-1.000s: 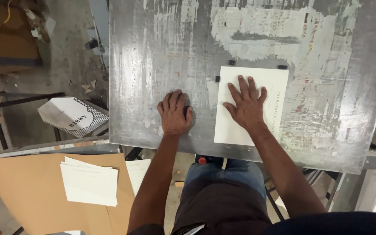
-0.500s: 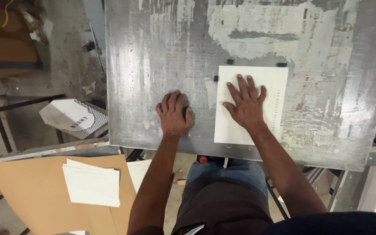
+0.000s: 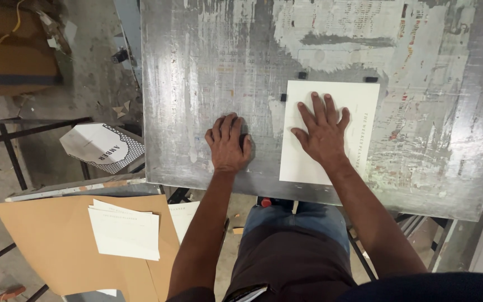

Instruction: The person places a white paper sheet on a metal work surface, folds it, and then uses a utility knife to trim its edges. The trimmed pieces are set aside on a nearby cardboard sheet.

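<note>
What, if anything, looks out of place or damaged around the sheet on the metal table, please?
The white sheet lies square under the right hand. The metal table is badly worn, with scratches and patches of pale residue. The left hand rests on bare metal. A crumpled box lies on the floor.

A tabletop (image 3: 197, 67) filled the upper centre and right of the frame. On it, right of centre, lay a sheet of paper (image 3: 353, 100), with the right hand (image 3: 322, 131) flat on its lower left part. The left hand (image 3: 228, 144) rested on the tabletop just left of the sheet, apart from it. Below the tabletop's near edge, at lower left, a stack of sheets (image 3: 125, 230) lay on a cardboard panel (image 3: 46, 240). A folded carton (image 3: 103, 146) sat at left, just beside the tabletop's left edge.
</note>
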